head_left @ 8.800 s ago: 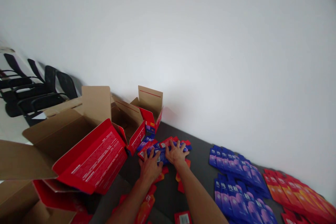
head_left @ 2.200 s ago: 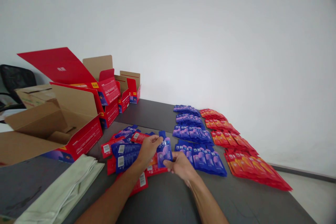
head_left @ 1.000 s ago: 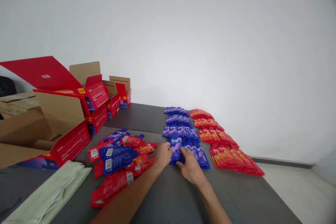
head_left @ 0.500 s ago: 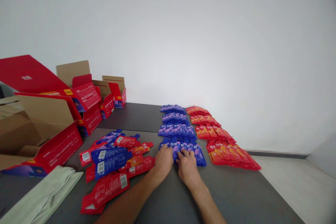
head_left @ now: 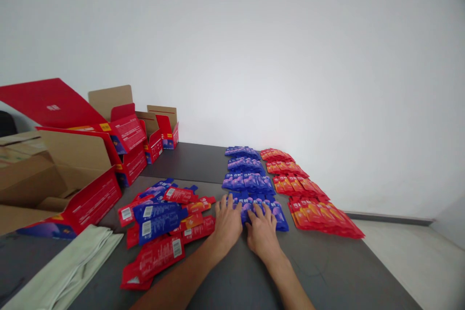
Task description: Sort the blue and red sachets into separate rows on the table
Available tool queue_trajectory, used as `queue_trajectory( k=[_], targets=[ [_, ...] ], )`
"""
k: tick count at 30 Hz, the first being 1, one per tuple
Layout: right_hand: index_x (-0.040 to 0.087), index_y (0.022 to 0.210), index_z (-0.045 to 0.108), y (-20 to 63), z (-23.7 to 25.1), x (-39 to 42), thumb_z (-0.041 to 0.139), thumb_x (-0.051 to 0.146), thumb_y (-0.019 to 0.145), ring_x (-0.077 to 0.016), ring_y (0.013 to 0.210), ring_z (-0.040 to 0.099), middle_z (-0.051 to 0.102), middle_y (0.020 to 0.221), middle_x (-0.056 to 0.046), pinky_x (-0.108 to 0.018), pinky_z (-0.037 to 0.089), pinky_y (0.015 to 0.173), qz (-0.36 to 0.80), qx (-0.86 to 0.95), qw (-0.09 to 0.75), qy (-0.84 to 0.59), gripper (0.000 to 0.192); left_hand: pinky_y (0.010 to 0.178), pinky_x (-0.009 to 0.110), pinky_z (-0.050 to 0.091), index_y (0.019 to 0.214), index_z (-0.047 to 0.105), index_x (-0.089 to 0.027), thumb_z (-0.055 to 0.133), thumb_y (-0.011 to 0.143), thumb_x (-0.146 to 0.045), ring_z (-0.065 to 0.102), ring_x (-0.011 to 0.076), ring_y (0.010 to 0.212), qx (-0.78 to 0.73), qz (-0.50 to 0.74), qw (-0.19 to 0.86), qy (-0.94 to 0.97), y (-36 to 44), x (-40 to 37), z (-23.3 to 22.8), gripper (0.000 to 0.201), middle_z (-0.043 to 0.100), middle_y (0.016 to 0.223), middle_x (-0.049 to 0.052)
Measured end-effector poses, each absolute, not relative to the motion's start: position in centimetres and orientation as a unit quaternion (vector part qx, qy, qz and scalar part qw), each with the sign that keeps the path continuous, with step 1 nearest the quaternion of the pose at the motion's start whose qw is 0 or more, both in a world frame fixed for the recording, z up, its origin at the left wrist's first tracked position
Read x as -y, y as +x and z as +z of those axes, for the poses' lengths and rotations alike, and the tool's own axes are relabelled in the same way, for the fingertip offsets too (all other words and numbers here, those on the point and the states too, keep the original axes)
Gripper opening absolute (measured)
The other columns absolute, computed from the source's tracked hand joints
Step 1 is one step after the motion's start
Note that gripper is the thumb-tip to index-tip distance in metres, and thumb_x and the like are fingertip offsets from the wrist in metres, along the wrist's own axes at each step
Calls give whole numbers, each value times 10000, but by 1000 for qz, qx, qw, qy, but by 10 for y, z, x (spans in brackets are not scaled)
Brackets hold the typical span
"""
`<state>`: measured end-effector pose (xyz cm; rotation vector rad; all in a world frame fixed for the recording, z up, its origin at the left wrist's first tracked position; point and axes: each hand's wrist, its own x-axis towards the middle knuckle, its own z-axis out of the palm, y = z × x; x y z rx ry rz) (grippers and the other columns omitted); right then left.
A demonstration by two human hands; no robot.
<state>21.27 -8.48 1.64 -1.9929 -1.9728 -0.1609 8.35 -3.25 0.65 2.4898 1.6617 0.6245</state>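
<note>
Head view shows my left hand (head_left: 227,223) and right hand (head_left: 262,232) pressed flat, fingers spread, on the nearest blue sachet row (head_left: 267,209) on the tabletop (head_left: 327,271), so I judge I am squaring it, and next comes another sachet from the loose pile (head_left: 163,218).

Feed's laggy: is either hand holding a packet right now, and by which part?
Neither. The left hand and right hand lie flat, fingers spread, pressing on the nearest row of blue packets on the table.

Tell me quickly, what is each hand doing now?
Left hand: open, flat, fingers on the nearest row of blue packets.
Right hand: open, flat on the same row, holding nothing.
</note>
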Motion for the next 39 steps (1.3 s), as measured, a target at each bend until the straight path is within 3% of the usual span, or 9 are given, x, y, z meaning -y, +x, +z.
queue_trajectory(
  k=[6,12,15,19,27,39],
  targets=[
    [239,1167,649,192,32,83,476,199,853,-359,1363,261,475,1428,-94,-499,241,1036,-60,709,183,-678,360,1087,570,197,1313,558,-209,503,804,-185,271,388,1372,-556,182,11,811,48,38,18,512,382,1487,156],
    [231,1165,647,152,36,73,497,183,823,-349,1357,262,495,1400,-90,-493,228,1053,-46,743,190,-640,376,1066,532,233,1226,609,-191,540,791,-183,375,348,1292,-580,143,-51,800,-13,40,22,441,549,1326,147],
    [228,1146,653,131,34,67,526,188,794,-352,1361,250,494,1399,-88,-488,224,1058,-32,761,189,-620,376,1034,524,269,1186,629,-190,541,788,-178,428,339,1232,-605,119,-60,785,-41,41,21,407,584,1264,153],
    [242,1143,655,115,29,62,541,165,759,-349,1337,285,511,1383,-79,-483,241,1047,-21,774,204,-599,408,981,497,342,1265,571,-169,566,754,-161,488,334,1173,-631,94,-49,769,-63,41,19,511,576,1257,177],
    [254,1040,704,120,18,57,478,98,781,-296,1303,340,575,1319,-44,-446,246,1065,-11,768,263,-584,378,850,401,477,1253,558,-132,376,868,-75,608,278,1057,-625,52,-16,779,-67,30,26,430,655,1112,181],
    [226,998,724,129,7,53,456,54,767,-286,1207,410,650,1200,-59,-447,325,1019,36,758,342,-554,394,836,360,489,1031,663,-136,388,904,-109,663,259,965,-607,47,-25,793,-49,24,43,305,700,978,164]
  ],
)
